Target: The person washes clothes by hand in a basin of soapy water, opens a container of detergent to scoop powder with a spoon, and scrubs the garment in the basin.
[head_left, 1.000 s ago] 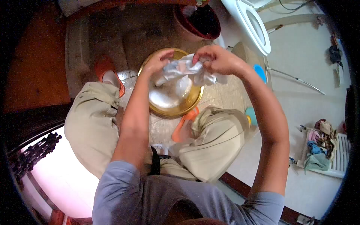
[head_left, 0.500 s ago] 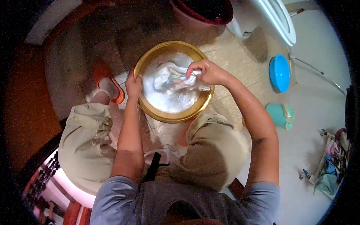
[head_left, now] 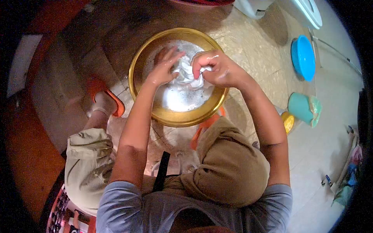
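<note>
A gold-coloured basin (head_left: 171, 118) stands on the tiled floor, with sudsy water (head_left: 180, 101) in it. White wet cloth (head_left: 185, 73) lies bunched in the suds. My right hand (head_left: 217, 69) is closed on the cloth at the basin's right side, fingers curled into it. Over the left part of the cloth, my left hand (head_left: 165, 69) has its fingers stretched out and apart, close to the cloth or touching it; which of the two I cannot tell.
A blue basin (head_left: 303, 58) and a mint-green bin (head_left: 304, 108) with a liner stand on the right, near a yellow-lidded container (head_left: 287, 122). A dark red tub (head_left: 206, 2) is at the top edge. Orange slippers (head_left: 116, 104) are on my feet.
My left hand has let go of the basin's left rim and moved in over the cloth. The cloth has sunk lower and bunched up beside my right hand, which still grips it.
</note>
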Motion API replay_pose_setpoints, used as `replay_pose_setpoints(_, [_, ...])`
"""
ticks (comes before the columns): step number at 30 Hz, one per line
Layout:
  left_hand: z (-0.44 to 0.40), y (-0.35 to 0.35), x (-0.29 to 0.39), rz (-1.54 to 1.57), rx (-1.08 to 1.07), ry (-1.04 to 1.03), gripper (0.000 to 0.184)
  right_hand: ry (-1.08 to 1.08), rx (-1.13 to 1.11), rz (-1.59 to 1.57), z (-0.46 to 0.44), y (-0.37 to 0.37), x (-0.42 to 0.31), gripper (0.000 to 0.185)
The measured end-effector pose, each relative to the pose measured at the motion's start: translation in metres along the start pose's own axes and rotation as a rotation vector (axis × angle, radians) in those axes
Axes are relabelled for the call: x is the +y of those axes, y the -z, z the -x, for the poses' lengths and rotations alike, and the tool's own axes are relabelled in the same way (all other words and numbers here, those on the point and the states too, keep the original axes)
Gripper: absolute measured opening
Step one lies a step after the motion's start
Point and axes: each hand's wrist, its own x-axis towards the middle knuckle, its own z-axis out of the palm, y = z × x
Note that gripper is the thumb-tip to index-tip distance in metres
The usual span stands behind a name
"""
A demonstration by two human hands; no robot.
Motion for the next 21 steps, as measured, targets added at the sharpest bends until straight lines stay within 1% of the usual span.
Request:
replay_pose_setpoints(1, [-0.003, -0.004, 0.002, 0.045, -0.086, -0.006, 0.067, 0.013, 0.004, -0.038, 0.002, 0.002, -0.003, 0.021])
replay_pose_setpoints(2, [-0.001, -0.008, 0.008, -0.031, 0.013, -0.052, 0.059, -0.044, 0.025, -0.053, 0.006, 0.006, -0.003, 0.02])
replay_pose_setpoints(5, [0.019, -0.024, 0.016, 0.392, 0.016, 0.193, 0.043, -0.005, 0.189, -0.245, 0.015, 0.01, 0.013, 0.02])
replay_pose_setpoints(6, [0.034, -0.034, 0.011, 0.746, 0.143, 0.227, 0.032, 0.055, 0.245, -0.317, 0.019, 0.01, 0.031, 0.019])
replay_pose_setpoints(9, [0.048, -0.025, 0.03, 0.691, 0.562, 0.517, 0.027, -0.166, 0.415, -0.446, 0.028, 0.007, 0.058, 0.017])
replay_pose_setpoints(10, [0.053, -0.016, 0.026, 0.771, 0.588, 0.5, 0.024, -0.296, 0.382, -0.422, 0.03, 0.007, 0.084, 0.01])
replay_pose_setpoints(11, [0.058, -0.006, 0.023, 0.848, 0.615, 0.484, 0.021, -0.335, 0.391, -0.362, 0.027, 0.001, 0.099, 0.009])
replay_pose_setpoints(12, [0.057, 0.005, 0.029, 0.794, 0.549, 0.562, 0.026, -0.373, 0.399, -0.3, 0.025, -0.004, 0.11, 0.008])
replay_pose_setpoints(13, [0.053, 0.009, 0.032, 0.691, 0.58, 0.615, 0.03, -0.413, 0.409, -0.239, 0.022, -0.011, 0.122, 0.009])
replay_pose_setpoints(14, [0.047, 0.009, 0.033, 0.591, 0.607, 0.668, 0.034, -0.418, 0.426, -0.088, 0.016, -0.021, 0.126, 0.018])
replay_pose_setpoints(15, [0.041, 0.009, 0.033, 0.489, 0.633, 0.714, 0.038, -0.47, 0.406, 0.119, 0.012, -0.026, 0.128, 0.026])
replay_pose_setpoints(16, [0.038, 0.009, 0.031, 0.309, 0.613, 0.638, 0.051, -0.427, 0.387, 0.377, 0.009, -0.041, 0.142, 0.031])
replay_pose_setpoints(17, [0.038, 0.003, 0.024, 0.123, 0.58, 0.653, 0.059, -0.38, 0.361, 0.635, 0.003, -0.053, 0.139, 0.039])
replay_pose_setpoints(18, [0.04, -0.014, 0.005, -0.109, 0.538, 0.552, 0.064, -0.504, 0.227, 0.736, 0.009, -0.067, 0.132, 0.06])
replay_pose_setpoints(19, [0.04, -0.029, -0.008, -0.338, 0.492, 0.446, 0.07, -0.475, 0.199, 0.867, 0.015, -0.081, 0.131, 0.062])
replay_pose_setpoints(20, [0.039, -0.036, 0.011, -0.492, 0.373, 0.473, 0.071, -0.442, 0.17, 0.996, 0.02, -0.096, 0.135, 0.065])
replay_pose_setpoints(21, [0.034, -0.046, 0.021, -0.605, 0.291, 0.548, 0.07, -0.408, 0.141, 1.125, 0.023, -0.108, 0.139, 0.068])
